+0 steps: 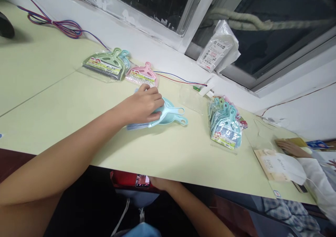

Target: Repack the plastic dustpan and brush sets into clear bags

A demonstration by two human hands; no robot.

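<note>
My left hand [147, 104] is closed over a light blue hand brush [164, 114] on the table, its thumb along the near side. Bluish bristles [138, 126] point left, and the looped handle points right. A matching light blue dustpan [172, 119] lies against the brush, partly hidden by it and by my hand. Below the table's front edge, my right hand [157, 183] is beside a lit phone [142, 181]. The table edge hides most of its fingers, so I cannot tell whether it grips the phone.
Bagged green [105, 64] and pink [144, 72] brush sets lie at the back. A row of bagged blue sets [227, 128] stands right. Wires [63, 27] coil along the wall. At far right, a co-worker's hand [291, 148] rests near a paper packet [270, 165].
</note>
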